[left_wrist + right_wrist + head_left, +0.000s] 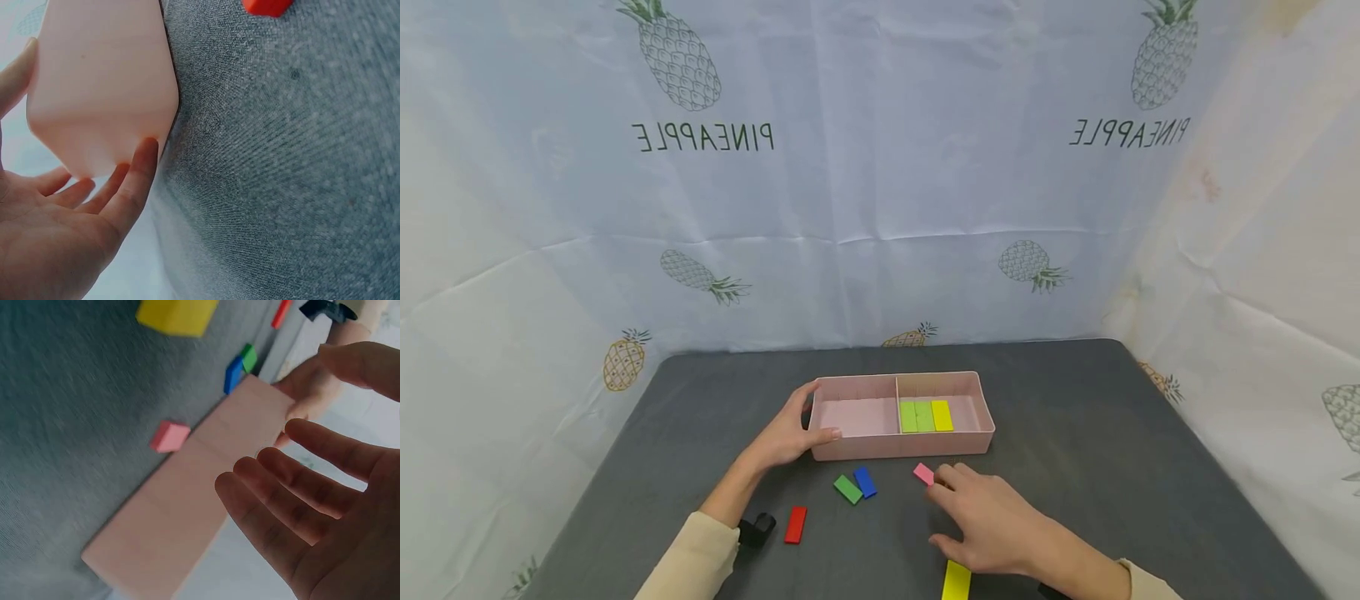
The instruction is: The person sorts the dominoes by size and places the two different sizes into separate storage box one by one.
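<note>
Relaxed fingers forward and thumb standing wide of them, my right hand (988, 521) hovers above the dark grey tabletop (1060, 433), to the near right of the pink box (902, 447). From the head view its fingertips overlap the right part of a small pink block (922, 473), but the right wrist view shows a gap between them. That block lies just beside the box's near wall. On the near side of the same hand is a larger yellow block (957, 582), cut off by the lower edge of the head view.

With my left hand (786, 433) I hold the left end of the box, thumb over the near rim and fingers around the end wall. A divider (898, 404) splits the box into a left and a right compartment. Two light green blocks (916, 417) and a yellow piece (942, 416) lie in the right compartment, side by side next to the divider.

Between my hands, near the box, a green block (847, 489) and a blue block (865, 482) lie close together at different slants; I can't tell if they touch. Nearer and farther left is a red block (796, 525), to the right of the black wrist device (756, 530) below my left sleeve (696, 554). Beyond the table's far edge hangs a pale cloth (880, 167) printed with pineapples and mirrored lettering.
</note>
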Tool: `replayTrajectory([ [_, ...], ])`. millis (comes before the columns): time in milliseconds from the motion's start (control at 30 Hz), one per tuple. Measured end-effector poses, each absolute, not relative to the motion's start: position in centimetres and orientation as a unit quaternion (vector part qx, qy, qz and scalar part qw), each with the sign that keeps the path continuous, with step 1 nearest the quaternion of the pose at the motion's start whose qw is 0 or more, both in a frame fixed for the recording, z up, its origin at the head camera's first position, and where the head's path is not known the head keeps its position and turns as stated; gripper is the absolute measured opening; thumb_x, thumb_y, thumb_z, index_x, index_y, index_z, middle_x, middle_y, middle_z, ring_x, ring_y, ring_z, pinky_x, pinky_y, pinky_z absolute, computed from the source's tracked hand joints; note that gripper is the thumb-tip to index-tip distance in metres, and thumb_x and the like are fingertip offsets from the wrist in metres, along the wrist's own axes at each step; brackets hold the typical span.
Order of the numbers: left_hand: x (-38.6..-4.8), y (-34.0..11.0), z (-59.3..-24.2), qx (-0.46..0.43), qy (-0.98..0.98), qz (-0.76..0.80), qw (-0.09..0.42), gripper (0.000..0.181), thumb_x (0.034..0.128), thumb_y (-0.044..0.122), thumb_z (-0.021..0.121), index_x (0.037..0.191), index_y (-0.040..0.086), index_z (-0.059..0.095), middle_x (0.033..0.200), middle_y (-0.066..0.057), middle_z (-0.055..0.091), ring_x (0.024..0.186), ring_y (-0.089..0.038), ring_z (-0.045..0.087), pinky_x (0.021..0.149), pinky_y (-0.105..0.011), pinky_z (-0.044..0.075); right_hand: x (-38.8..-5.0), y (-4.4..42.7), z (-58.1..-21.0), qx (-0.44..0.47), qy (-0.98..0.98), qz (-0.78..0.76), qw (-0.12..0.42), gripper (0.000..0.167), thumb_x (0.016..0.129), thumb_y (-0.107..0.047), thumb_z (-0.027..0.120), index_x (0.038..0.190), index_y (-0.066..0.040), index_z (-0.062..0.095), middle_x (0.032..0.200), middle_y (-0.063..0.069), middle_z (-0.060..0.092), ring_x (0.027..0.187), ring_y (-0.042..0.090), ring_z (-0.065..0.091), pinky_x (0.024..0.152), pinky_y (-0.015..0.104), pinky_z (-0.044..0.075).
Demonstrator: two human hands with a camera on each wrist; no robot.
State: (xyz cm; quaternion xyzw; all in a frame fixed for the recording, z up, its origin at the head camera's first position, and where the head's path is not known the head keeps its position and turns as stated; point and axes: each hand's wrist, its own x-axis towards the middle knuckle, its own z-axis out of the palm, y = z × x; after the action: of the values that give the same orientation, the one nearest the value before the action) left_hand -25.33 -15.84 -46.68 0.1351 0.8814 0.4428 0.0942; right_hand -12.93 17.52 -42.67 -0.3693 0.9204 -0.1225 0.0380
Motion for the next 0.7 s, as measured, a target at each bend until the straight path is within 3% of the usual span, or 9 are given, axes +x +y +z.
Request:
replayTrajectory([
  [167,-25.2,-15.9,-46.6,0.138,0.879,0.447,0.095,0.099,0.0887,0.038,0.078,0.163,0.012,0.018,0.166,-0.019,0.018,0.146,-0.043,0.032,0.109,-0.064,0.036,-12.2,17.4,-43.6,-0.38,0.918,-0.1,0.056,0.041,0.088,-0.048,0.074,0.114,-0.017,0.069,0.103,-0.011,0.054,0.087,0.005,0.045,0.064,0.022,0.047],
  [533,-25.5,-15.9,-46.8,0.134,0.88,0.445,0.094,0.1,0.0871,0.04,0.079,0.162,0.012,0.02,0.165,-0.019,0.019,0.145,-0.045,0.033,0.108,-0.066,0.035,-11.5,17.0,-45.0,-0.366,0.921,-0.027,0.13,0.05,0.087,-0.065,0.069,0.117,-0.025,0.068,0.106,-0.009,0.057,0.089,0.008,0.049,0.078,0.033,0.056],
  [700,-25.5,-15.9,-46.9,0.131,0.881,0.445,0.096,0.099,0.0873,0.039,0.079,0.162,0.013,0.02,0.165,-0.018,0.019,0.146,-0.044,0.032,0.108,-0.066,0.034,-11.4,17.0,-45.3,-0.352,0.925,-0.009,0.144,0.053,0.085,-0.07,0.067,0.115,-0.027,0.066,0.103,-0.009,0.056,0.087,0.01,0.05,0.078,0.034,0.057],
])
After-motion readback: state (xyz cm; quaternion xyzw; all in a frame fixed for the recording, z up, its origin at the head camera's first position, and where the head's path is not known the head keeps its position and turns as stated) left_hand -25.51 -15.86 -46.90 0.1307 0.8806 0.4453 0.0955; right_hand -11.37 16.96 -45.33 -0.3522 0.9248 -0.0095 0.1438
